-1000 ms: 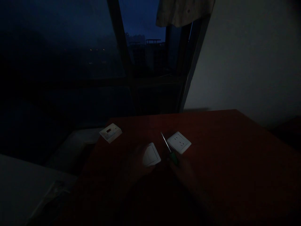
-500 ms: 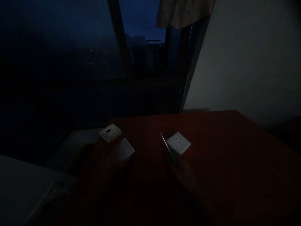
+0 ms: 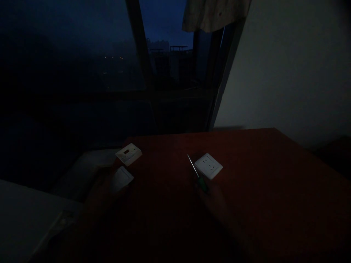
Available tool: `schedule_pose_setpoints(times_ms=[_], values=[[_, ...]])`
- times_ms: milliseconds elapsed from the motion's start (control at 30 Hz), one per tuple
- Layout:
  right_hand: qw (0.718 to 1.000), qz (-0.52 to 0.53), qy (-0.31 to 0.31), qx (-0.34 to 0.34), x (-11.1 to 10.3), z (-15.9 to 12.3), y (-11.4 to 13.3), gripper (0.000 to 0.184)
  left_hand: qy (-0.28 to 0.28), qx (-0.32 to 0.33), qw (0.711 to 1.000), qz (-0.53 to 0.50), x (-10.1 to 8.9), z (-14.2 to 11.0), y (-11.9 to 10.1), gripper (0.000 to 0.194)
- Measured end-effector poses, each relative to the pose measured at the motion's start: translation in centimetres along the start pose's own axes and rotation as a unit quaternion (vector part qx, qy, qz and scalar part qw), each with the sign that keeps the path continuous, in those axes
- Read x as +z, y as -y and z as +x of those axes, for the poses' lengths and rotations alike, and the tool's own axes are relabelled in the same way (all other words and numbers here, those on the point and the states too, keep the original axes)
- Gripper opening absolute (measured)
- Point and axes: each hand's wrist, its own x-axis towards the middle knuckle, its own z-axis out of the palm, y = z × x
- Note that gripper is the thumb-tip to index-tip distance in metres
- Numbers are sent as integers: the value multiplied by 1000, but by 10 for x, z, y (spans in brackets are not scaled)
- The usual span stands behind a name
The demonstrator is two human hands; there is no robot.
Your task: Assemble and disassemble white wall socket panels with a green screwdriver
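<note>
1. Though the room is very dark, a smooth reddish-brown worktop [image 3: 260, 164] can be made out
2. Blurred and in deep shadow, the left hand [image 3: 100, 197] grips a flat, white, squarish switch plate [image 3: 122, 178] near the worktop's left side; exactly how its fingers lie cannot be told
3. The right hand [image 3: 213, 195] is curled around the handle of a green-handled screwdriver [image 3: 202, 183], whose slim, bright metal shaft [image 3: 193, 166] points away from the person and a little leftward
4. Just right of that shaft, a white square socket plate [image 3: 208, 166] with dark slots lies face up on the worktop; whether the two touch is unclear
5. Just beyond the switch plate, an off-white rectangular cover [image 3: 132, 157] with a dark rectangular opening lies near the worktop's far left corner
6. Behind are a dark-framed window [image 3: 141, 44], a pale fabric curtain [image 3: 215, 14] and a plain pale wall [image 3: 287, 73]
</note>
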Motion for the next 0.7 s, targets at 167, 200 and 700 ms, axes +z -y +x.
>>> schedule_pose_setpoints(times_ms=[167, 200, 700], values=[[1000, -4, 5, 3, -1, 1, 1, 31, -17, 81, 996, 18, -1, -1, 8, 74], [1000, -3, 6, 3, -1, 1, 1, 30, -26, 91, 995, 24, -1, -2, 8, 73], [982, -17, -178, 62, -50, 12, -18, 33, -55, 208, 975, -54, 35, -30, -93, 45]])
